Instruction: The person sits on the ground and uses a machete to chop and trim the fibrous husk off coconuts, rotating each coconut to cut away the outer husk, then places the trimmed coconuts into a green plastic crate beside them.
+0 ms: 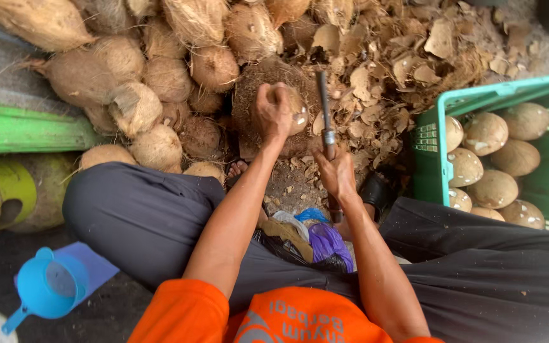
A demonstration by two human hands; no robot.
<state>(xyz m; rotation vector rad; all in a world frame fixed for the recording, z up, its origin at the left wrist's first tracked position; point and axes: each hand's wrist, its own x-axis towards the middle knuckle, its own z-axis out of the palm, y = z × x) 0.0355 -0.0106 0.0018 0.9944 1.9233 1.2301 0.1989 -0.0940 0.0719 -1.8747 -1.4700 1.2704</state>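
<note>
My left hand (273, 111) grips a partly peeled coconut (295, 109) and presses it down on a round wooden block (255, 89) in front of me. My right hand (337, 173) is closed around the handle of a long dark knife (324, 108), whose blade points away from me just right of the coconut. I sit cross-legged in dark trousers, and both forearms reach forward from orange sleeves.
A heap of husked brown coconuts (128, 76) lies at the left and back. Shell chips and husk scraps (401, 57) cover the ground at the right. A green crate (427, 140) holds several peeled coconuts. A blue scoop (46, 289) sits at lower left.
</note>
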